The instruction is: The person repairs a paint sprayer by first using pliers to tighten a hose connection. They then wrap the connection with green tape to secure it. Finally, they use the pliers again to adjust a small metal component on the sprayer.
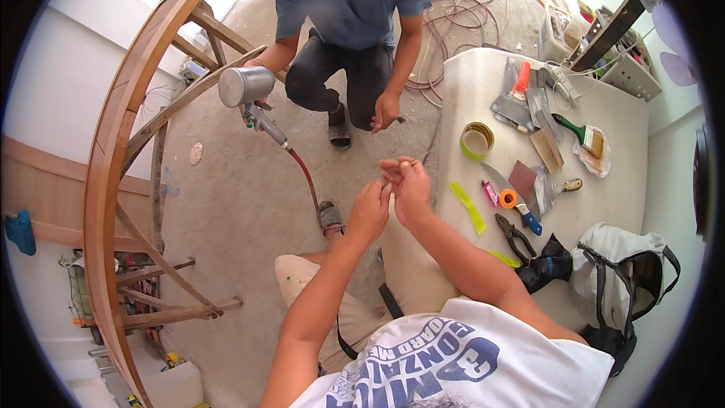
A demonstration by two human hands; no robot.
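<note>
- A crouching co-worker point(343, 23) holds a spray gun point(253, 98) well beyond both hands.
- Right hand point(411, 190) pinches a thin wire point(414, 160), its length running up and away.
- Left hand point(370, 211), just beside, has fingertips narrowed toward that wire.

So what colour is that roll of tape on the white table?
The roll of tape is yellow-green, seen clearly in the head view, lying flat on the white table.
</note>
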